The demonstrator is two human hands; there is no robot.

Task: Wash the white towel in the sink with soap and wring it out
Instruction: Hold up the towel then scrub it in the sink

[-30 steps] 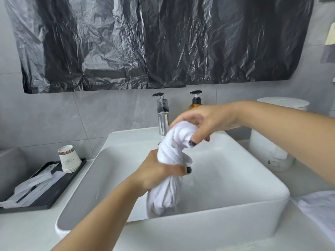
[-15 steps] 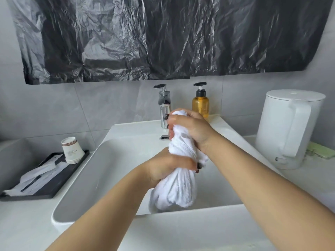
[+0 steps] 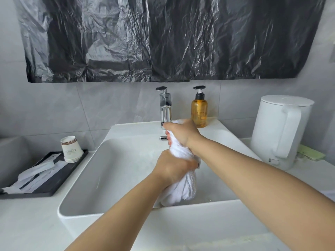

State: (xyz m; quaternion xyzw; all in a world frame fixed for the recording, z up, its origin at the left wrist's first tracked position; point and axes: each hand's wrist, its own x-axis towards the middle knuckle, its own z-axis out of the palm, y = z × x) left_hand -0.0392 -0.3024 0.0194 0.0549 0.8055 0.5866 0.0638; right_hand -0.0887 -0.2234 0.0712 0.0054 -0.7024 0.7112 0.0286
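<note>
The white towel (image 3: 183, 191) hangs bunched and twisted over the white rectangular sink (image 3: 116, 171). My left hand (image 3: 172, 167) grips its middle, and my right hand (image 3: 183, 134) grips its upper end just in front of the chrome tap (image 3: 165, 109). The towel's lower end dangles inside the basin near the front rim. An amber soap pump bottle (image 3: 199, 111) stands on the sink's back ledge, right of the tap.
A white kettle (image 3: 282, 131) stands on the counter at the right, with a green item (image 3: 311, 153) behind it. At the left, a black tray (image 3: 54, 180) holds stacked paper cups (image 3: 70, 148) and wrapped sachets. Black plastic sheeting (image 3: 163, 38) covers the wall above.
My right hand has turned from reaching across with its elbow out to gripping the towel's top from the right. The towel looks more tightly twisted. The view has shifted to the right.
</note>
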